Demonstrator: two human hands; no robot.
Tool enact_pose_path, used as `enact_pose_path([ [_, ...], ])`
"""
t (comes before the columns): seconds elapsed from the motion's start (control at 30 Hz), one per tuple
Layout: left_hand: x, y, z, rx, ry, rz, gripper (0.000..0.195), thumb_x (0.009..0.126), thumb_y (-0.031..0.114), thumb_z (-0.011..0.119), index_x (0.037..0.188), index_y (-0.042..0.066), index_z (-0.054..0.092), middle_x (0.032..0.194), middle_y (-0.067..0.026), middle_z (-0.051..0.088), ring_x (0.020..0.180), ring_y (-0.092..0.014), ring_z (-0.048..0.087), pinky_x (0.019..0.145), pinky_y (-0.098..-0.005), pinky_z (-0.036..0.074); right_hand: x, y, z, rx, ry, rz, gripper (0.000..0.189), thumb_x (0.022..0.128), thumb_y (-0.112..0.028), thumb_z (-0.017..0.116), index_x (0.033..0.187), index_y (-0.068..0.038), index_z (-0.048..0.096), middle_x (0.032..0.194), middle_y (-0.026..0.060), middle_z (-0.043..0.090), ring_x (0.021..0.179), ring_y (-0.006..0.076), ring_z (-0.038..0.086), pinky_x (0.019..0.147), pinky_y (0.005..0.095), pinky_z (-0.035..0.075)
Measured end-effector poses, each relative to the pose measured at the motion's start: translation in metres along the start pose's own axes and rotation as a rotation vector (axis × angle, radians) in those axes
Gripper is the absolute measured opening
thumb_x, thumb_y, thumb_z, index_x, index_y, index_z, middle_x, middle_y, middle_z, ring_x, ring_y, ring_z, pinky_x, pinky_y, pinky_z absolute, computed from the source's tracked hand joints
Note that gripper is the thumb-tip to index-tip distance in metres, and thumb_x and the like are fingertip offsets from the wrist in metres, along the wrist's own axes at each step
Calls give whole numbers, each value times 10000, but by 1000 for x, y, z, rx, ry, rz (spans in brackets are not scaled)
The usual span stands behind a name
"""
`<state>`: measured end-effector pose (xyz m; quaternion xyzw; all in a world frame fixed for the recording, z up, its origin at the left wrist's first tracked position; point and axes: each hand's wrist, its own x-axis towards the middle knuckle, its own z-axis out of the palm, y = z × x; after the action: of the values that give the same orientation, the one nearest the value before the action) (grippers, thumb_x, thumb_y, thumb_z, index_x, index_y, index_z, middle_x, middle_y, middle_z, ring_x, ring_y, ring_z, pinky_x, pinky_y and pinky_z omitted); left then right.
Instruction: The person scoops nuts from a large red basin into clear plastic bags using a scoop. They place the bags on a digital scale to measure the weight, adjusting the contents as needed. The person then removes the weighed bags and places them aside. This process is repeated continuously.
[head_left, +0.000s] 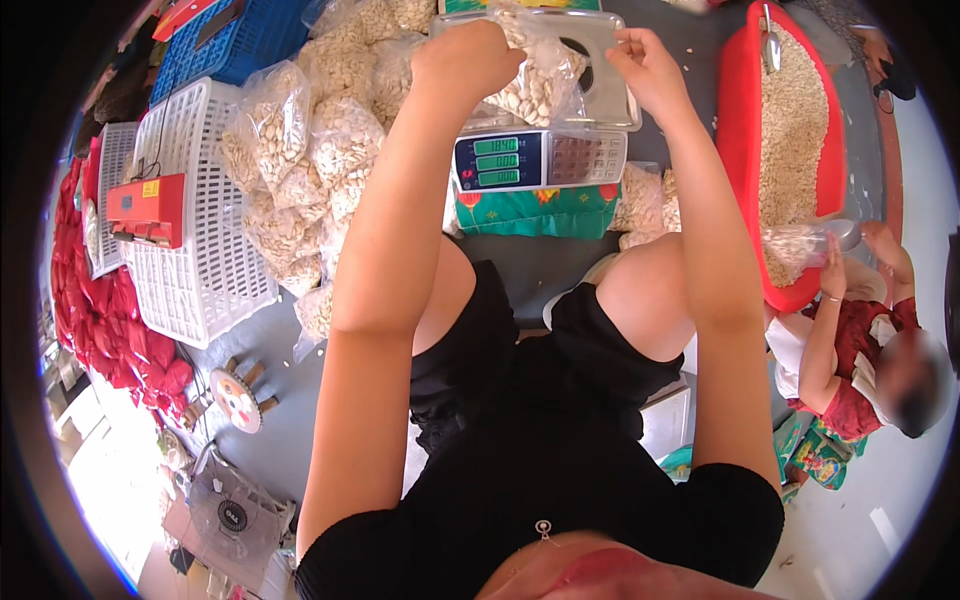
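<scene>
A clear plastic bag of pale seeds, apparently pumpkin seeds (531, 94), rests on the steel pan (619, 94) of a digital scale. My left hand (466, 64) is closed in a fist at the bag's left side, gripping its plastic; the fingertips are hidden. Over the pan's right edge is my right hand (646, 71), its fingers loosely curled and apart, with nothing seen in them. The scale's panel (499, 161) has lit green displays and a keypad. Under it sits a green printed package (536, 214).
Filled seed bags (281, 139) are heaped at left beside a white plastic basket (202, 225) and a blue crate (214, 52). Right, a red tub (739, 105) holds loose seeds and a metal scoop (771, 45); another person (840, 360) fills a bag there. A small stool (236, 401) stands lower left.
</scene>
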<state>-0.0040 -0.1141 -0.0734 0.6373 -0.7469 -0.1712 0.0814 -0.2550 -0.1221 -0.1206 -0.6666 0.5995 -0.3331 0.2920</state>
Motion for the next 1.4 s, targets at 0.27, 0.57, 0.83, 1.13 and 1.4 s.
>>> enact_pose_path([
  [0.27,4,23,1,-98,-138,-94,663,835,646,447,907,35,693,919,-159,679,910,-282,654,783,-392,506,1,3,34,-76,-96,-55,582,747,-435,724,1143,-40,564,908,87,634,831,189,622,727,310,493],
  [0.57,24,8,41,-350,-168,-163,580,806,606,518,820,41,650,687,-86,651,657,-223,650,579,-356,510,-6,-37,53,-176,-248,-51,508,707,-479,709,1048,-110,633,837,52,656,773,228,642,696,345,496],
  [0.83,19,9,34,-207,3,-19,353,812,443,595,839,101,678,757,-111,663,732,-294,638,660,-395,499,-4,-47,67,-296,-133,-121,340,748,-392,664,929,-106,638,825,70,680,784,261,656,689,374,507],
  [1.13,13,-19,-2,-81,209,-92,278,816,389,559,916,171,699,860,-120,675,837,-330,634,719,-430,498,29,-21,9,-154,67,48,209,805,-239,605,925,-71,643,780,89,683,725,256,670,676,337,518],
  [1.4,5,-32,-6,12,6,-200,342,825,375,482,954,148,703,964,-127,673,904,-321,641,792,-419,513,10,-82,5,-316,235,-429,174,793,-176,606,937,-89,650,861,80,676,824,270,657,710,361,514],
])
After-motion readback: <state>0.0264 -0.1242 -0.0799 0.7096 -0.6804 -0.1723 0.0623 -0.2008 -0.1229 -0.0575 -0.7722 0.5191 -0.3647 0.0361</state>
